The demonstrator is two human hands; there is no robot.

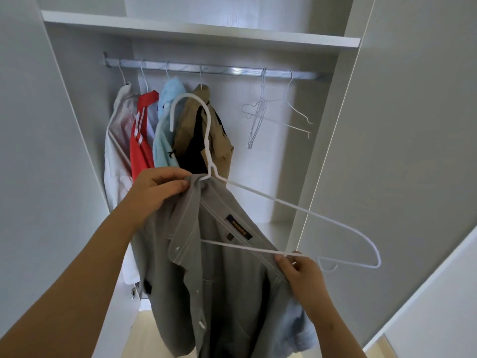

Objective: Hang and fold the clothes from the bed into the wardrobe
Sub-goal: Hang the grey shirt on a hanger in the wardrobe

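Left hand [157, 189] tight on grey shirt [227, 280] collar, right hand [302, 275] tight on shirt and hanger [206, 135].

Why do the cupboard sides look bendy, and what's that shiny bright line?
Head view: the wide lens bows the wardrobe's sides and shelf; light glares off the door edge and the rail; the grey shirt and white hanger look sharp.
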